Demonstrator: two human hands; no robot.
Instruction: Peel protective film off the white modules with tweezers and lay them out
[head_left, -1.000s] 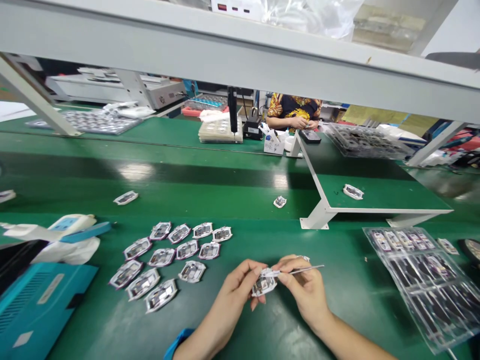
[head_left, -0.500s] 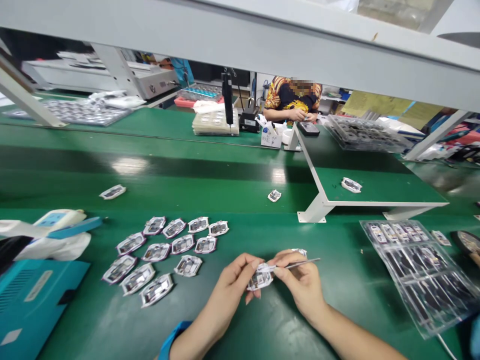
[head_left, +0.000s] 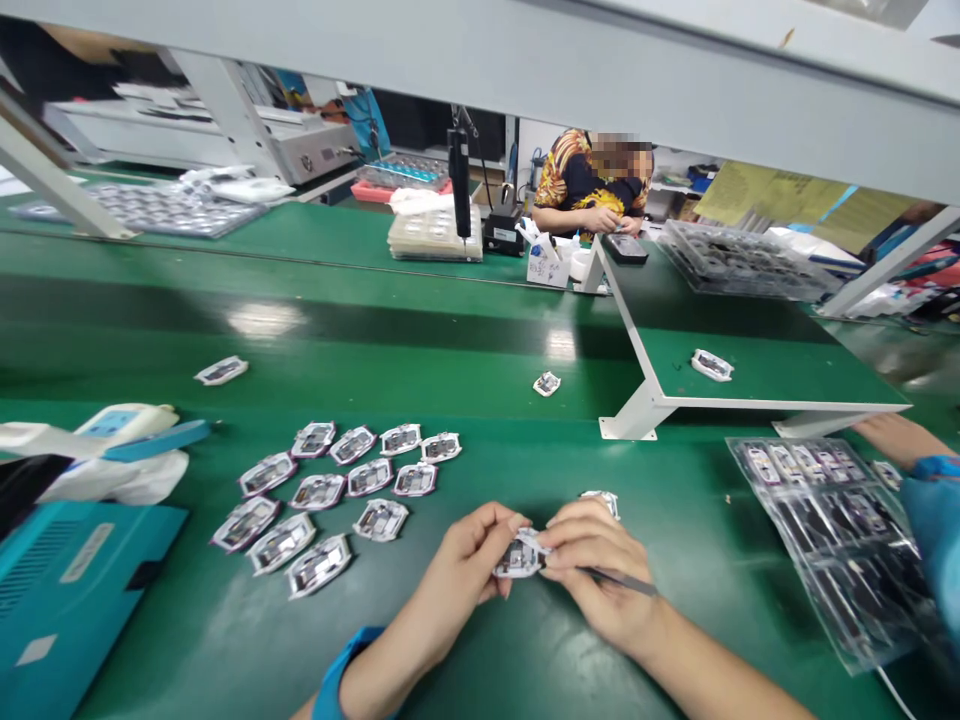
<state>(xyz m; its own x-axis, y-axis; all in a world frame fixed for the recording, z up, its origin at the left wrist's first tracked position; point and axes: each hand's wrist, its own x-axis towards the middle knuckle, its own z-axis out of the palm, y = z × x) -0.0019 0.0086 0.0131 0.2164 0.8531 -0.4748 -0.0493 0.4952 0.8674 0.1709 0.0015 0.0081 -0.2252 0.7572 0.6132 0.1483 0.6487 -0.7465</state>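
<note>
My left hand [head_left: 474,552] is closed on the left side of a small white-framed electronic unit [head_left: 519,556], thumb on its upper face. The unit's inner parts face up. My right hand [head_left: 600,560] has its fingertips at the unit's right edge. Thin grey metal tweezers [head_left: 626,579] are held in the right hand, their rear end sticking out toward the wrist; their tips are hidden. Just behind the right hand, another white-framed unit [head_left: 604,500] lies partly covered on the green table [head_left: 450,650].
Several similar units [head_left: 319,565] lie in rows at left. A teal box [head_left: 75,600] stands at far left. At right is a clear compartment tray [head_left: 847,560], with a co-worker's arm [head_left: 907,440] beside it. A low green-topped stand [head_left: 750,350] is behind. Another person [head_left: 592,190] works across the bench.
The tweezers have turned in my right hand, from lying across the unit to pointing back toward my wrist. My right fingers now meet the unit's edge. A co-worker's arm has appeared at right.
</note>
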